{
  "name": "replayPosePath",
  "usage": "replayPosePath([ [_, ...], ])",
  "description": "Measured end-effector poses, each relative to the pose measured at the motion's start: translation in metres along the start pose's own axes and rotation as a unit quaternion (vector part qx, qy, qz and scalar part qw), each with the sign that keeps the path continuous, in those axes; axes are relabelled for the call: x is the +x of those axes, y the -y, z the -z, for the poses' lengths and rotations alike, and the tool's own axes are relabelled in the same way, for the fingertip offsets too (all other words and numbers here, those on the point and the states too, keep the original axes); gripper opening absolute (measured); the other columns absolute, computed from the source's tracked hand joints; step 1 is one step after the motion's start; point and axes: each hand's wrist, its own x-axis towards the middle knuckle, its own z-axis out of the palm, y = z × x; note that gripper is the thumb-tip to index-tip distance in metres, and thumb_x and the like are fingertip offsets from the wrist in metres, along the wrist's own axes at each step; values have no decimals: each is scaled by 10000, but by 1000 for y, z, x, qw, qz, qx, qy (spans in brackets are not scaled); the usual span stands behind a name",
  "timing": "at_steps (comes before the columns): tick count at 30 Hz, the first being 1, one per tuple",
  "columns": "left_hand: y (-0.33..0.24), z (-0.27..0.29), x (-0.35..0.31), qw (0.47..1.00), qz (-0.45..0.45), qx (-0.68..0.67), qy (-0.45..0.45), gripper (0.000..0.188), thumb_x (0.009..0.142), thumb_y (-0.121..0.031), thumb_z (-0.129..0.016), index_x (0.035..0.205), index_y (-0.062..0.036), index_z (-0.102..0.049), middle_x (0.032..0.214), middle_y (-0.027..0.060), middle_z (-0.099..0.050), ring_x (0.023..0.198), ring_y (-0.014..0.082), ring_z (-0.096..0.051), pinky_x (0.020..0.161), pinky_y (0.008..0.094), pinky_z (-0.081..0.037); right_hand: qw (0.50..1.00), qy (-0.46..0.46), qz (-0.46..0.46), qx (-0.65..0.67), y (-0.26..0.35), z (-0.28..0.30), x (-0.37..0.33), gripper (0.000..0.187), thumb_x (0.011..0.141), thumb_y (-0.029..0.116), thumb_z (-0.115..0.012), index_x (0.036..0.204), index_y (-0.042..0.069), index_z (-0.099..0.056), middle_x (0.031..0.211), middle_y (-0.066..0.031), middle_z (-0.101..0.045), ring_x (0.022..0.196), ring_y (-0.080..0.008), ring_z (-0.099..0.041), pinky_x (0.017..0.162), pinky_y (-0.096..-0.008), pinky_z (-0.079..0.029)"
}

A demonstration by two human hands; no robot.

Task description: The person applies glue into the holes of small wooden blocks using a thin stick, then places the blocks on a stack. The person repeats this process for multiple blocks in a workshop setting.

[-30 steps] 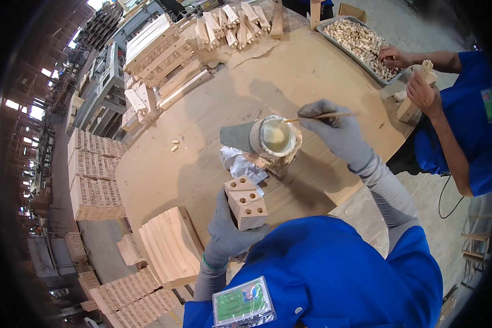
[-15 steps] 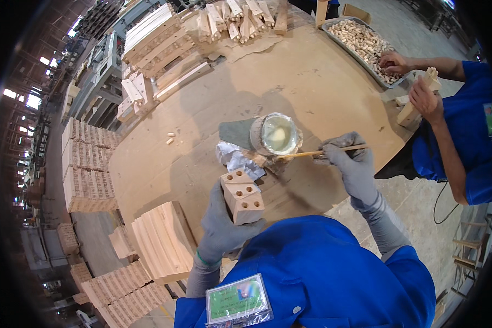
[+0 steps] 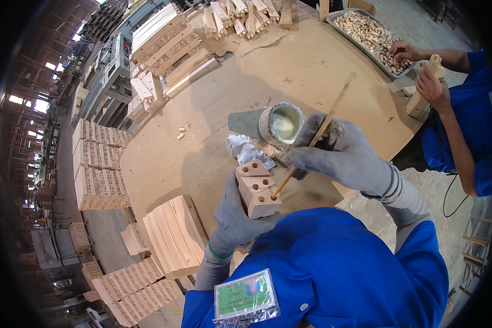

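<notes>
My left hand (image 3: 234, 214), in a grey glove, is wrapped round a bundle of three wooden pieces (image 3: 253, 188), with pairs of round drilled holes in their ends facing up. In my gloved right hand (image 3: 341, 148) a thin wooden stick (image 3: 333, 112) is pinched at a slant. Its lower tip meets one of the holes nearest me, on the bundle's right side. Just beyond the hands stands a crusted pot (image 3: 266, 124) with a pale, milky liquid inside. A crumpled white cloth (image 3: 239, 147) lies between the pot and the bundle.
Stacked wooden parts (image 3: 161, 41) and loose pieces (image 3: 240, 19) cover the table's far side. Near left is a pile of wooden boards (image 3: 172, 235). At right, a co-worker's hand (image 3: 404, 52) reaches into a tray of dowels (image 3: 361, 35). Several loose dowels (image 3: 181, 134) lie left of the pot.
My right hand has brought the stick from beside the pot toward me, tilting it steeply, so its tip now meets a hole. My left hand keeps its hold on the wooden pieces.
</notes>
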Motion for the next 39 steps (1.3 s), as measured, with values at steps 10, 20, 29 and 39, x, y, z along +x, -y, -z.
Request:
replayPosePath([
  [10,9,17,3,992,-2,-119,-44,962,577,-206,-834,1352,-2,-301,1143,137,-581,1020,245,-606,892,375,-488,993,21,119,11,2,14,-10,177,846,51,-658,994,-28,-600,832,-90,-656,750,-141,-646,681,-248,-525],
  [20,-74,86,81,808,-80,-580,-62,609,790,-330,-602,1247,35,-432,1045,195,-562,977,308,-583,872,433,-499,911,9,377,-169,-43,-37,52,737,827,337,-683,1360,-53,-357,1241,-224,-544,1118,-318,-570,935,-355,-463],
  [29,-113,54,202,830,-45,-554,-39,419,874,-319,-610,1177,-56,-489,1012,103,-560,933,270,-578,810,422,-507,962,47,246,109,-4,34,92,650,759,334,-731,1223,-29,-456,929,-124,-621,793,-213,-645,694,-296,-535],
  [39,-44,73,164,791,-116,-601,0,342,937,-252,-506,1242,-98,-513,1216,117,-534,1110,318,-523,959,536,-429,988,-142,-17,64,-70,204,151,540,735,348,-737,1076,-35,-565,899,-118,-638,671,-180,-635,575,-301,-528],
])
